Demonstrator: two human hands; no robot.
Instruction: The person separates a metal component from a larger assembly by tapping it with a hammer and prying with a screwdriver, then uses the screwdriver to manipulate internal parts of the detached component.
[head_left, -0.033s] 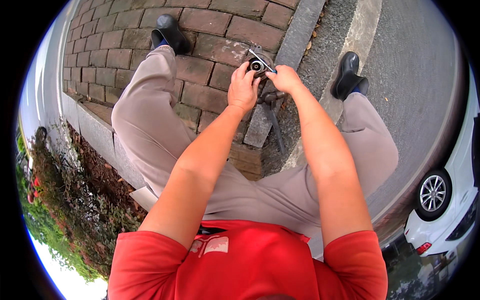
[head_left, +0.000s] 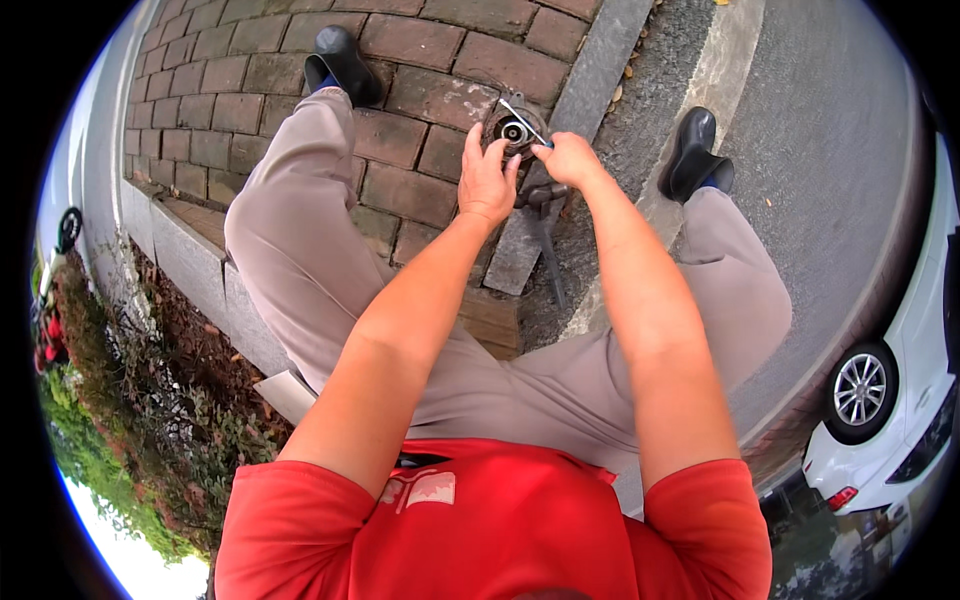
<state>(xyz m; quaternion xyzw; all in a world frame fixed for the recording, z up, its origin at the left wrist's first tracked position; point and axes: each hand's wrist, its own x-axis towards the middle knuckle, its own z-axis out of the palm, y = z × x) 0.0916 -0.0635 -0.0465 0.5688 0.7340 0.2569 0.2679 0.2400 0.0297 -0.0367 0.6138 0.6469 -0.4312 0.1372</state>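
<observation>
A grimy metal hub assembly [head_left: 527, 108] with a pale ring around a dark round opening sits on the pavement edge between my feet. My left hand [head_left: 486, 190] is at its near left side, fingers apart, the thumb close to the lower rim. My right hand [head_left: 570, 160] is closed around the blue handle of a screwdriver [head_left: 520, 121]. The screwdriver's bright shaft slants up and left across the hub's face. Most of the handle is hidden in my fist. A dark jointed metal arm with a rod [head_left: 550, 245] extends below the hub over the kerb.
Brick paving [head_left: 410, 100] lies to the left, bounded by a stone kerb [head_left: 600, 70]. Asphalt with a pale painted line [head_left: 735, 50] runs to the right. A white car [head_left: 905, 400] stands at the far right. Shrubs [head_left: 150, 400] and a motorbike [head_left: 55, 270] are at the left.
My left fingers have spread and shifted slightly left, off the hub's ring. The right hand and screwdriver stay nearly in place. A motorbike shows more fully at the left.
</observation>
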